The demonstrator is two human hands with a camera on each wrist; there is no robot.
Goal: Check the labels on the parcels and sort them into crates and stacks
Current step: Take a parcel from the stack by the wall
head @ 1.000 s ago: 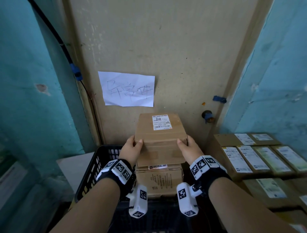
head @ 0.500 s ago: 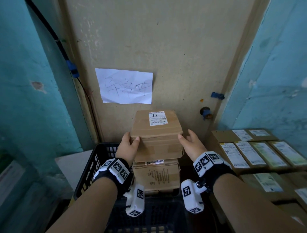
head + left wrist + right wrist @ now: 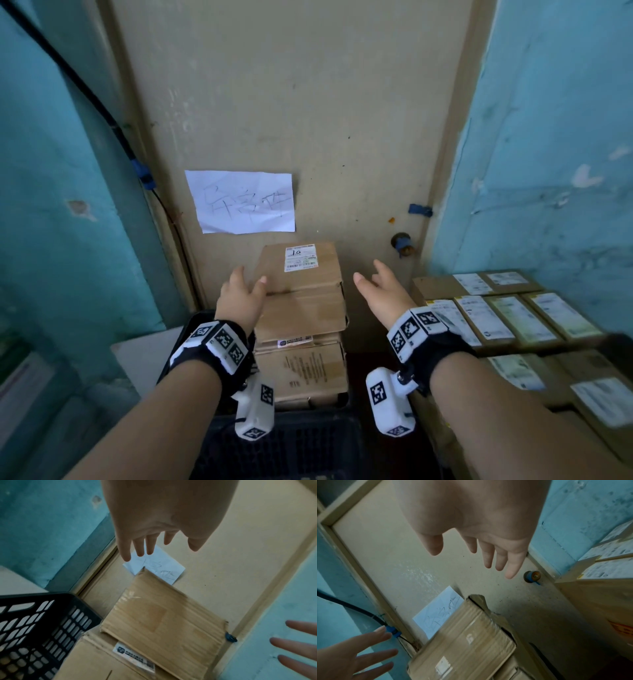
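Lower parcel (image 3: 301, 371) mostly hidden under the upper parcel (image 3: 301, 294); its strip label (image 3: 295, 341) too small to read. Shipping label (image 3: 300, 257) print illegible beyond a handwritten "10". Black crate (image 3: 284, 445) cut by the bottom edge, its inside hidden by forearms and wrist cameras. Stacked parcels (image 3: 520, 318) at right run off frame, nearest labels blurred. Paper sign (image 3: 244, 202) scrawl unclear. Left wrist view: right hand (image 3: 298, 646) shows fingertips only.

Head cam looks down at the door (image 3: 308, 120); both wrist cams look up close, sharing the top parcel (image 3: 164, 615).
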